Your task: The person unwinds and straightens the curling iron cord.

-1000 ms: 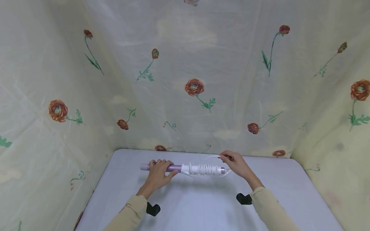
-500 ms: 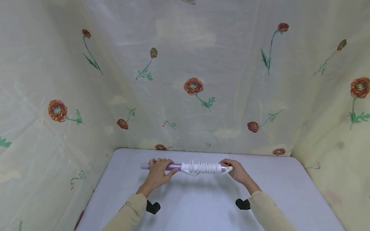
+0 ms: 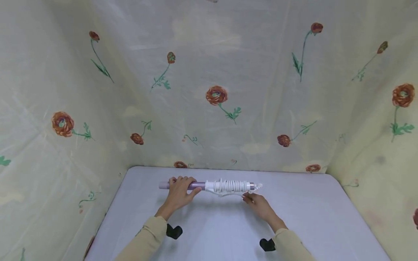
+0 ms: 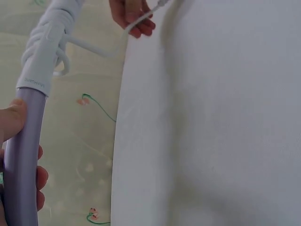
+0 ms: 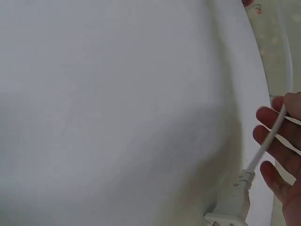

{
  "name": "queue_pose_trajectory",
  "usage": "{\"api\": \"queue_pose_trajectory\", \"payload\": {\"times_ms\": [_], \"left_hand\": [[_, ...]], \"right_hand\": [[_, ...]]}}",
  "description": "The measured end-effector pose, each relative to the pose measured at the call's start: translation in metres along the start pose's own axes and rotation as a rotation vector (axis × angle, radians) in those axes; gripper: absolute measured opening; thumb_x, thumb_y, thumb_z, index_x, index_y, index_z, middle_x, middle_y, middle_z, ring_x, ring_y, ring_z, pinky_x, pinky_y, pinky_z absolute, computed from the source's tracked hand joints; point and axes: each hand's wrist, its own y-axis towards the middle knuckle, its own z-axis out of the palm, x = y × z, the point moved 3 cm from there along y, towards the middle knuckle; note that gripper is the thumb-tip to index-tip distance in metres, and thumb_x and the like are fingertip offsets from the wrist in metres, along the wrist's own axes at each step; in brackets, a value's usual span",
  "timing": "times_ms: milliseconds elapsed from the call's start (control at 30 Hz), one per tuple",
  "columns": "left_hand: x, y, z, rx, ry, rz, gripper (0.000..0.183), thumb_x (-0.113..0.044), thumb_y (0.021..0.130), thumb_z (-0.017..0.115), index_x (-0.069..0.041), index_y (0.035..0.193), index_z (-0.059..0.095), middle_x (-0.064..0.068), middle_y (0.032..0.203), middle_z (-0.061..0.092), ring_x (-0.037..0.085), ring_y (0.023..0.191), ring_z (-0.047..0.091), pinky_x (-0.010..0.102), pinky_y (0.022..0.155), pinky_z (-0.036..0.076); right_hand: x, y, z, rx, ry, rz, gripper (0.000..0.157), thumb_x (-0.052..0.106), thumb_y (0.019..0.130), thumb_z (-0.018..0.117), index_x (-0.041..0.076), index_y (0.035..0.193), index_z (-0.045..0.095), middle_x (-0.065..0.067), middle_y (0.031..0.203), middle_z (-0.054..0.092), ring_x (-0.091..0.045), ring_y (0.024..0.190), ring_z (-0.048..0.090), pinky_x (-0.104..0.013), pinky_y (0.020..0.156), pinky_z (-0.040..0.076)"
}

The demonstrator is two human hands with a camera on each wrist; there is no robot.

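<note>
A curling iron [image 3: 200, 186] with a purple barrel and a white handle lies level across the head view, its white cord [image 3: 232, 186] coiled round the handle. My left hand [image 3: 179, 192] grips the barrel, thumb along the near side. On the near side of the handle's right end, my right hand [image 3: 260, 206] pinches the free end of the cord between thumb and finger. The right wrist view shows the white plug [image 5: 233, 202] hanging from that cord, below the spread other fingers [image 5: 277, 150]. The left wrist view shows the cord stretching from the coils to the right hand.
The iron is held over a white table [image 3: 215, 232], casting a shadow on it. Flower-printed cloth [image 3: 254, 90] encloses the table at the back and both sides. Dark heart-shaped pieces [image 3: 174, 231] show by both sleeves.
My right hand has brought the cord from behind the handle, down past its right end, to the near side. My left hand keeps its grip on the barrel.
</note>
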Motion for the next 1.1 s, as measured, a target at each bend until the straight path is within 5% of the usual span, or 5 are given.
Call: {"api": "queue_pose_trajectory", "payload": {"times_ms": [167, 400, 600, 867, 1100], "left_hand": [[-0.005, 0.002, 0.000, 0.011, -0.002, -0.017, 0.045, -0.059, 0.081, 0.047, -0.022, 0.104, 0.057, -0.003, 0.088, 0.062, 0.016, 0.084, 0.048, 0.047, 0.085, 0.024], [-0.012, 0.004, 0.000, 0.005, -0.004, -0.021, 0.046, -0.060, 0.080, 0.047, -0.021, 0.103, 0.058, -0.003, 0.088, 0.062, 0.016, 0.082, 0.048, 0.047, 0.085, 0.024], [-0.014, 0.005, 0.001, -0.013, -0.009, -0.032, 0.046, -0.060, 0.079, 0.049, -0.022, 0.102, 0.058, -0.003, 0.088, 0.062, 0.016, 0.083, 0.048, 0.045, 0.084, 0.023], [-0.016, 0.004, 0.005, -0.020, -0.040, -0.026, 0.045, -0.059, 0.079, 0.049, -0.022, 0.103, 0.059, -0.003, 0.089, 0.063, 0.016, 0.083, 0.048, 0.046, 0.085, 0.023], [-0.018, 0.008, 0.006, -0.033, -0.055, -0.014, 0.046, -0.060, 0.079, 0.047, -0.022, 0.102, 0.059, -0.005, 0.090, 0.063, 0.014, 0.084, 0.049, 0.045, 0.085, 0.022]], "right_hand": [[0.023, -0.013, 0.014, -0.074, -0.067, -0.115, 0.038, 0.015, 0.087, 0.054, 0.014, 0.124, 0.049, -0.007, 0.125, 0.053, -0.027, 0.117, 0.048, -0.044, 0.095, 0.036], [0.076, -0.036, 0.035, -0.043, 0.425, -0.154, 0.044, 0.026, 0.089, 0.052, 0.019, 0.130, 0.042, -0.002, 0.131, 0.048, -0.024, 0.125, 0.040, -0.046, 0.100, 0.030], [0.089, -0.038, 0.041, -0.081, 0.562, -0.132, 0.046, 0.020, 0.090, 0.050, 0.014, 0.133, 0.034, -0.011, 0.131, 0.047, -0.028, 0.124, 0.040, -0.046, 0.099, 0.031], [0.103, -0.028, 0.025, -0.077, 0.659, -0.070, 0.024, 0.010, 0.093, 0.042, 0.000, 0.115, 0.043, -0.022, 0.100, 0.055, -0.034, 0.094, 0.056, -0.025, 0.080, 0.045], [0.090, -0.020, 0.034, -0.174, 0.570, -0.030, 0.017, 0.023, 0.095, 0.039, 0.011, 0.105, 0.045, -0.008, 0.076, 0.049, -0.015, 0.064, 0.051, -0.022, 0.058, 0.042]]}}
